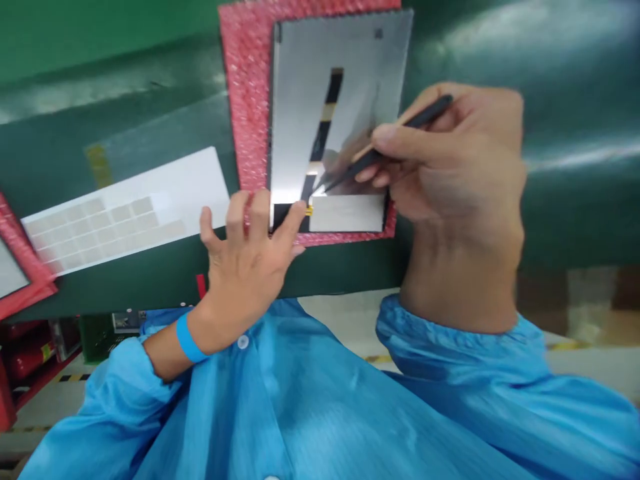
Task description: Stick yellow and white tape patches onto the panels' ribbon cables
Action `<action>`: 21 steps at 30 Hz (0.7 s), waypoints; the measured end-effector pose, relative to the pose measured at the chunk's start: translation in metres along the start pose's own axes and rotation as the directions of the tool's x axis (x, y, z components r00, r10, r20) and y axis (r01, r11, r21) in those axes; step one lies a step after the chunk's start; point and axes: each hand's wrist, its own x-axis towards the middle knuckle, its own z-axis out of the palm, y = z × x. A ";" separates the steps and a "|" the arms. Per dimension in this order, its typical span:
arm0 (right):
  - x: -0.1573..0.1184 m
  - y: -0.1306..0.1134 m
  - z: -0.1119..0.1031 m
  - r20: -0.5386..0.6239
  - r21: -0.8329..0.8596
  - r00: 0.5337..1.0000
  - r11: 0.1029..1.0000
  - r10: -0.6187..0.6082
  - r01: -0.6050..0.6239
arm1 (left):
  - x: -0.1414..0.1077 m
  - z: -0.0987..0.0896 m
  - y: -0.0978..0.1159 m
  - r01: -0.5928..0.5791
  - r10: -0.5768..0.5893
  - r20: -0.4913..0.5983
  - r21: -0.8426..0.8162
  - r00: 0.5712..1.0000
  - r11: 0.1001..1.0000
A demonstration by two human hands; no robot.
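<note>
A silver-backed display panel (295,113) lies on a pink bubble-wrap sheet (245,100), with a dark ribbon-like strip (321,140) running down its middle. My left hand (247,247) is open, fingers spread. One of its fingertips touches the panel's lower left edge by the strip's lower end, close to a small yellow connector (309,211). Between the thumb and fingers of my right hand (450,153), slightly blurred, are slim black tweezers (367,160). Their pointed tips are just above the pale band (347,213) at the panel's bottom; whether they touch is unclear.
Left of the panel, a white sheet (195,180) carries rows of pale rectangular labels. Another pink-wrapped panel (10,270) shows at the left edge. The green tabletop (350,270) ends just in front of my body, and red items (30,357) stand below it.
</note>
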 end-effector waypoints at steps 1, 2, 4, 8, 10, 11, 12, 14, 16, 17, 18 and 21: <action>0.002 0.003 0.000 -0.015 -0.013 1.000 1.000 -0.005 0.004 | -0.005 -0.004 -0.003 0.012 -0.012 -0.034 0.008 0.999 1.000; 0.004 0.005 0.001 -0.030 -0.026 0.999 1.000 -0.016 0.015 | -0.011 -0.008 -0.007 0.022 -0.022 -0.070 0.005 0.997 1.000; 0.003 0.006 0.005 -0.041 -0.036 0.998 0.998 -0.052 0.051 | -0.024 -0.017 -0.018 0.037 -0.044 -0.135 -0.049 0.990 0.998; -0.032 -0.011 0.035 0.047 -0.013 0.970 0.971 -0.240 0.241 | -0.049 -0.037 -0.039 0.033 -0.116 -0.186 -0.401 0.976 0.916; -0.061 -0.021 0.058 0.232 -0.012 0.944 0.970 -0.234 0.244 | -0.059 -0.044 -0.045 0.039 -0.161 -0.171 -0.556 0.972 0.830; -0.074 -0.025 0.070 0.333 -0.013 0.920 0.974 -0.207 0.224 | -0.063 -0.047 -0.048 0.054 -0.185 -0.154 -0.610 0.971 0.791; -0.086 -0.027 0.082 0.409 -0.011 0.895 0.980 -0.177 0.199 | -0.067 -0.049 -0.050 0.073 -0.209 -0.134 -0.651 0.969 0.755; -0.100 -0.026 0.102 0.495 0.020 0.858 0.989 -0.139 0.149 | -0.071 -0.053 -0.055 0.123 -0.266 -0.093 -0.711 0.959 0.692; -0.105 -0.020 0.116 0.547 0.057 0.830 0.994 -0.109 0.093 | -0.074 -0.054 -0.064 0.177 -0.325 -0.066 -0.729 0.943 0.661; -0.104 -0.017 0.122 0.572 0.063 0.815 0.996 -0.092 0.068 | -0.074 -0.054 -0.070 0.187 -0.336 -0.070 -0.716 0.939 0.673; -0.101 -0.013 0.127 0.586 0.062 0.807 0.997 -0.076 0.049 | -0.073 -0.052 -0.077 0.182 -0.326 -0.084 -0.687 0.941 0.703; -0.087 0.000 0.139 0.503 0.049 0.860 0.996 -0.092 0.078 | -0.067 -0.043 -0.104 0.147 -0.255 -0.146 -0.513 0.956 0.846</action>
